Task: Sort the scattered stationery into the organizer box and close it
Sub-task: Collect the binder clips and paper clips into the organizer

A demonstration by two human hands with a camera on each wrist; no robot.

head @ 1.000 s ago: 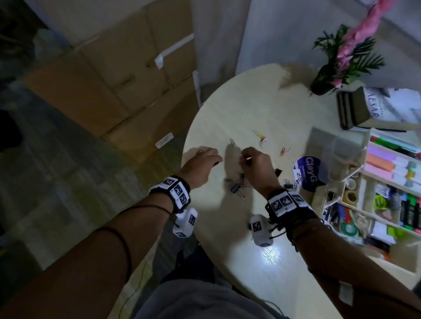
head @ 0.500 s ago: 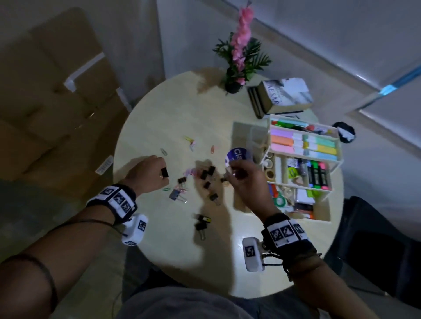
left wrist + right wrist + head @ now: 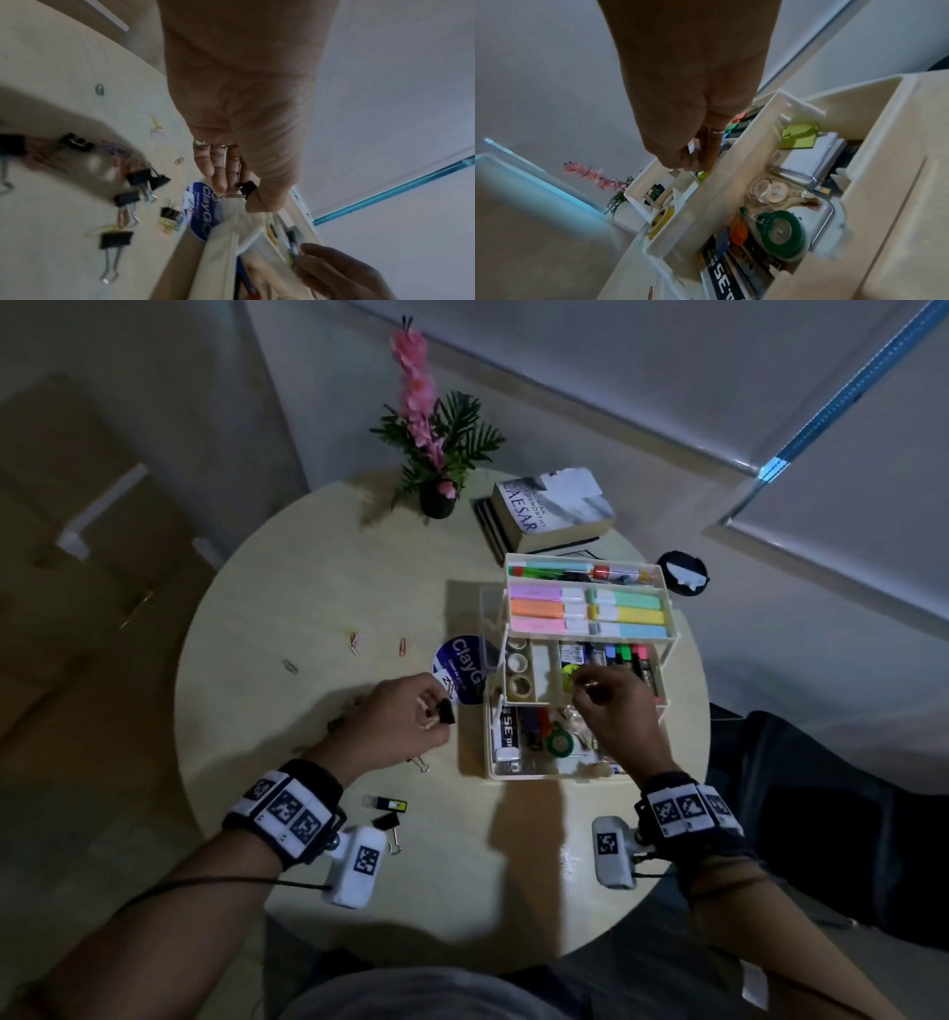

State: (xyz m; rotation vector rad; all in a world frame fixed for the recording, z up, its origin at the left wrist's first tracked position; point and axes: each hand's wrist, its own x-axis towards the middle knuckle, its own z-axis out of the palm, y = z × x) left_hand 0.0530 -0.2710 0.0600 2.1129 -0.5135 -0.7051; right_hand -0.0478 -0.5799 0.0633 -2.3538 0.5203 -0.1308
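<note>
Head view shows the organizer box (image 3: 585, 765) standing open on the right half of the table (image 3: 318, 588), its tiers stepped back toward the far side. The left hand (image 3: 411, 726) hangs just left of the box's near-left corner, fingers and thumb pinching a black binder clip (image 3: 445, 711) whose wire handles lie along the fingers in the left wrist view. The box lies to that hand's right, close by. The right hand (image 3: 613, 706) is already over the middle tray, fingertips bunched; it seems to pinch something small, though what it is cannot be made out. More binder clips (image 3: 133, 178) and paper clips (image 3: 354, 642) lie scattered on the table to the left, nearer the left hand. Which compartment takes clips is hidden by the right hand and the tray walls.
</note>
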